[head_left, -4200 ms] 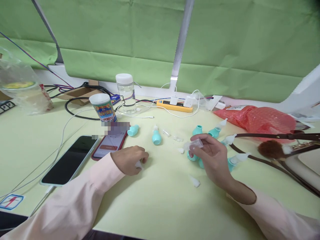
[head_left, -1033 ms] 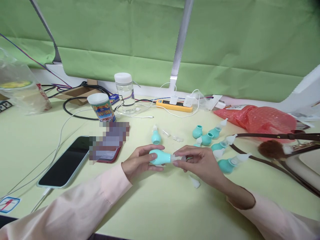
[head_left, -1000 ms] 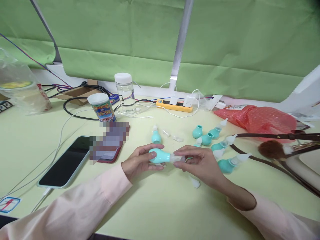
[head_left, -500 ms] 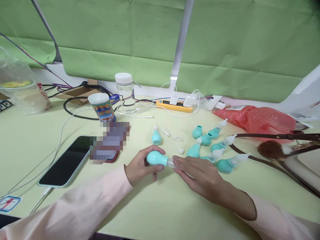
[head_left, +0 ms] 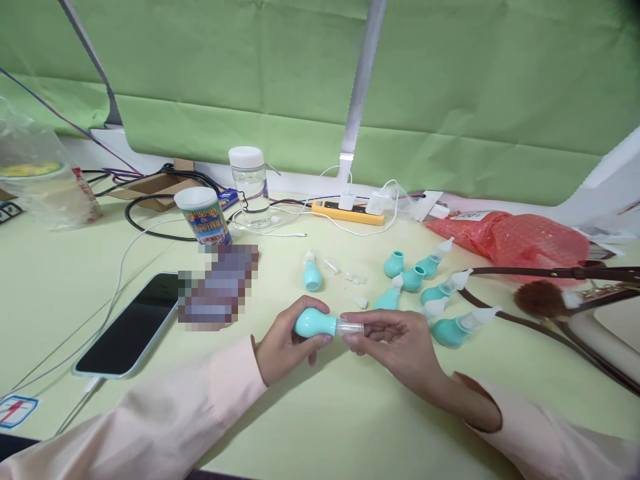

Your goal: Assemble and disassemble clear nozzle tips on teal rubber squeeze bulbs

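Observation:
My left hand is closed round a turquoise nasal aspirator bulb that lies sideways, its neck pointing right. A short clear plastic tube sits at the neck. Thumb and fingers of my right hand pinch this tube; its right end is partly hidden by them. Beyond my hands lies another aspirator with a pale tip. Small clear pieces and a white tip are scattered beside it. To the right are several turquoise bulbs, some with clear nozzles and two with open necks.
On the left lie a phone on a charging cable and a blurred-out item. A printed cup, a water bottle and a yellow power strip stand behind. Red bubble wrap and a brown-strapped bag are at right.
My right hand has turned and shifted its hold: its fingers now pinch the clear tube, with more of it showing. My left hand keeps the bulb in nearly the same place.

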`<state>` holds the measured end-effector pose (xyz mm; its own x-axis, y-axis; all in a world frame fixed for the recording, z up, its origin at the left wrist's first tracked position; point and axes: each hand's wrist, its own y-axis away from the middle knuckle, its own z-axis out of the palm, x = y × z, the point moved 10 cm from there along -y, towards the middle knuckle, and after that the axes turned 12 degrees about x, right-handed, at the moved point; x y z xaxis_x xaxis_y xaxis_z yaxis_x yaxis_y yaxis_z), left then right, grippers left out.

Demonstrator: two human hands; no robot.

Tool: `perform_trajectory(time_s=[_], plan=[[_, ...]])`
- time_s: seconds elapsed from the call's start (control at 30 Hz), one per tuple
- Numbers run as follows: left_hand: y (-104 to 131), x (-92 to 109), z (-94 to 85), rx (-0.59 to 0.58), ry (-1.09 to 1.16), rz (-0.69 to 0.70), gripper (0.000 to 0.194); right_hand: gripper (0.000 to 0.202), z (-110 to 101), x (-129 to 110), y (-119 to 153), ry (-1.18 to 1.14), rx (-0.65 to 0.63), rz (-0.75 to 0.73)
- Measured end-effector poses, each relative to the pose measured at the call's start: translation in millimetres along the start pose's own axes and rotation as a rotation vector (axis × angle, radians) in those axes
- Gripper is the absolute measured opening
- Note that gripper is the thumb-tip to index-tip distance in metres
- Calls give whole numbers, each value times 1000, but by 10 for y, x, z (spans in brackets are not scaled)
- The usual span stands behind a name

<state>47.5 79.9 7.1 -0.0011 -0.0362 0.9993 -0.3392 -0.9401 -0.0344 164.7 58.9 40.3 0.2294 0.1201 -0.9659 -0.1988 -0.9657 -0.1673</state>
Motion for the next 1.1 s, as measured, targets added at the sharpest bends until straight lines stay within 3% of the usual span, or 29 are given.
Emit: perform_trajectory(time_s=[0.13,0.33,0.47,0.73,0.97,1.1], plan=[[15,3,-11,29,-8,17,29,22,64,157,28,-172,-18,190],[37,-68,-13,59,-33,6,31,23,104,259,53,-258,-7,301],[46,-59,-51,84,-137,71,29,25,105,264,57,-249,-1,305],[83,177,-43,102,-350,365,22,21,116,220,79,-225,-7,243],[95,276,-28,88,-377,456,22,20,137,217,73,-195,-44,240],[102,392,-69,138,-343,500,23,25,164,185,50,-201,-73,207]])
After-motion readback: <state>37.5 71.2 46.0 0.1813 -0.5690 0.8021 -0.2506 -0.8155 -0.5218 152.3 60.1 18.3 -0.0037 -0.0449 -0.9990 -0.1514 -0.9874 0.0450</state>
